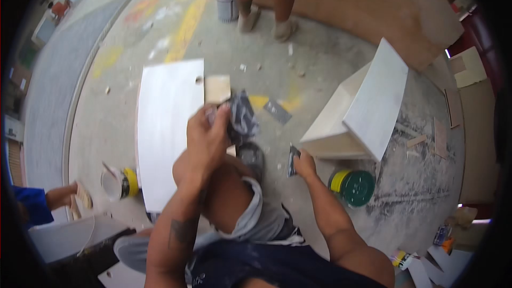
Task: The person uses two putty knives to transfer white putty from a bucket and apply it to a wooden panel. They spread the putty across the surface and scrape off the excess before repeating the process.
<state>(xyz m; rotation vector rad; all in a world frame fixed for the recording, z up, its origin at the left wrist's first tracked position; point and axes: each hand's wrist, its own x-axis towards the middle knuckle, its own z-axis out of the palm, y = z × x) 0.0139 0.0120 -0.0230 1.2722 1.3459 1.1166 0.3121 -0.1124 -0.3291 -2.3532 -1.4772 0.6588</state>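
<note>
My left hand (208, 130) is raised over my bent knee, thumb and fingers closed on a dark flat piece smeared with pale grey paste (244, 117). Lower and to the right, my right hand (305, 164) grips a small dark scraper (293, 161), its blade pointing up and marked with grey. Left of my knee lies a white panel (168, 128) with a small hole near its far right corner. A pale wooden block (217, 88) sits against that panel's edge. On the right, a white angled panel piece (368, 106) stands on the floor.
A green-lidded can (357, 188) stands by the angled piece, and an open can (118, 182) left of the white panel. A grey plate (277, 112) lies ahead. Beyond are a bucket (227, 6) and a person's legs (266, 0). Another person's arm (60, 196) shows at left.
</note>
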